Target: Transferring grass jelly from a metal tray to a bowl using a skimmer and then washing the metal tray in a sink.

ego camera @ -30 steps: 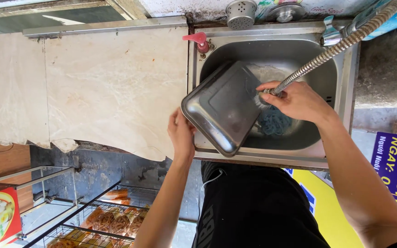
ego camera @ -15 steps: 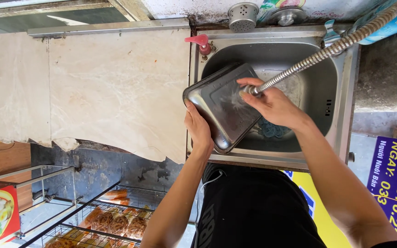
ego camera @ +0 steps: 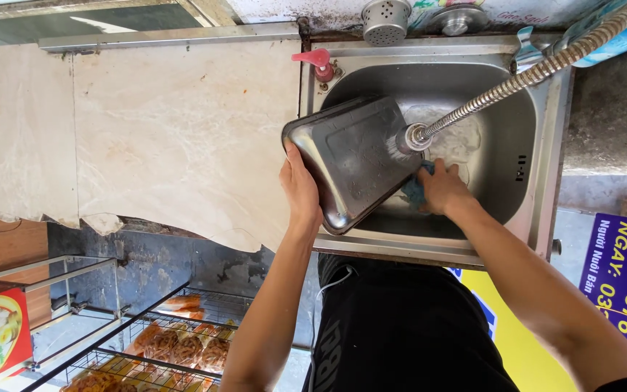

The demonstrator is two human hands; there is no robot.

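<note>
While washing up, clasps the rectangular metal tray (ego camera: 350, 163) with the left hand (ego camera: 300, 190) — fingers curled shut round its near-left rim — and props it tilted over the left half of the steel sink (ego camera: 546, 145), just beside the pale marble countertop (ego camera: 168, 131). Closes the right hand (ego camera: 440, 190) on a blue cloth (ego camera: 414, 190) low in the basin, right at the tray's lower right edge. Leaves the spray head (ego camera: 409, 138) of the flexible metal hose (ego camera: 517, 80) unheld, just over the tray's right side; cannot tell whether water runs. Looks like the scrub-and-rinse stage. Calls next for bringing the cloth up onto the metal and holding the tilt steady, so that runoff falls into the basin — not onto the counter.
</note>
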